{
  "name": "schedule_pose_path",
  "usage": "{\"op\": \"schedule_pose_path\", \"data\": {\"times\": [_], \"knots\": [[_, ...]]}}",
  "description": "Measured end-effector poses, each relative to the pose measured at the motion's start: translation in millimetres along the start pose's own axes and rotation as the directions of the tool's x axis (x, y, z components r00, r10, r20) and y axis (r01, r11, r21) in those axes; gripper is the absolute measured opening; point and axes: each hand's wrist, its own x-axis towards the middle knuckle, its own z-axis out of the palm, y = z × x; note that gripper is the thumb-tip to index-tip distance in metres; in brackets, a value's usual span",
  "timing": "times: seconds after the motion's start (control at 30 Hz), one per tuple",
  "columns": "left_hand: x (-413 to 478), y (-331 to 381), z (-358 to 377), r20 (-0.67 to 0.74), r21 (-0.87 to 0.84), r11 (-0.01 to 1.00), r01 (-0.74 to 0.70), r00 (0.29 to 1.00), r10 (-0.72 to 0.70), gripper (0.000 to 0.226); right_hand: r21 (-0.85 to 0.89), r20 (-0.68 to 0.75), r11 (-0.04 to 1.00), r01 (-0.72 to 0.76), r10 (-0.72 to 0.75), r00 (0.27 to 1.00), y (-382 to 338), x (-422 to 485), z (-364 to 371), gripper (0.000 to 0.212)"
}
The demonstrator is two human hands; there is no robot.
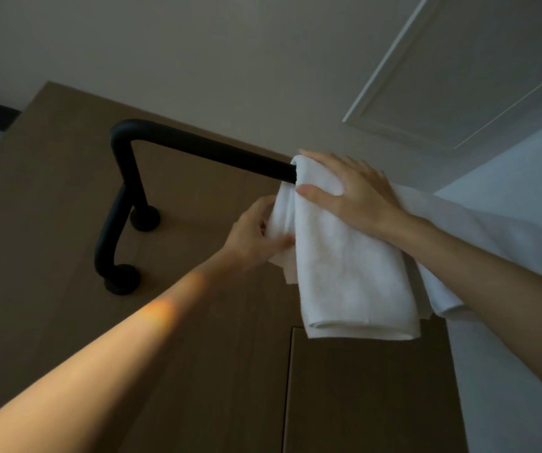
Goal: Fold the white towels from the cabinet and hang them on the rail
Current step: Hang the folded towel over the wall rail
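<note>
A folded white towel (348, 273) hangs over the upper black rail (204, 148), its folded bottom edge hanging free. My right hand (351, 194) lies flat on top of the towel where it bends over the rail, fingers straight and spread. My left hand (256, 237) pinches the towel's rear hanging layer just below the rail, thumb in front and fingers behind. A second white towel (439, 289) hangs on the same rail to the right, partly hidden by my right forearm.
A lower black rail (112, 230) curves down to round wall mounts on the brown wooden panel (50, 191). A cabinet door seam (291, 371) runs below the towel. A pale wall and ceiling hatch (459, 76) sit above.
</note>
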Motion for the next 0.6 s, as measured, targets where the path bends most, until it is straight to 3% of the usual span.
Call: {"op": "schedule_pose_path", "data": {"times": [0.33, 0.6], "knots": [[-44, 19, 2, 0.100, -0.222, 0.972, 0.081, 0.993, -0.060, 0.065, -0.217, -0.014, 0.976, 0.018, -0.022, 1.000, -15, -21, 9, 0.060], [-56, 37, 0, 0.111, -0.110, 0.986, 0.126, 0.987, -0.114, 0.058, -0.328, -0.011, 0.945, 0.008, -0.013, 1.000, -16, -26, 8, 0.053]]}}
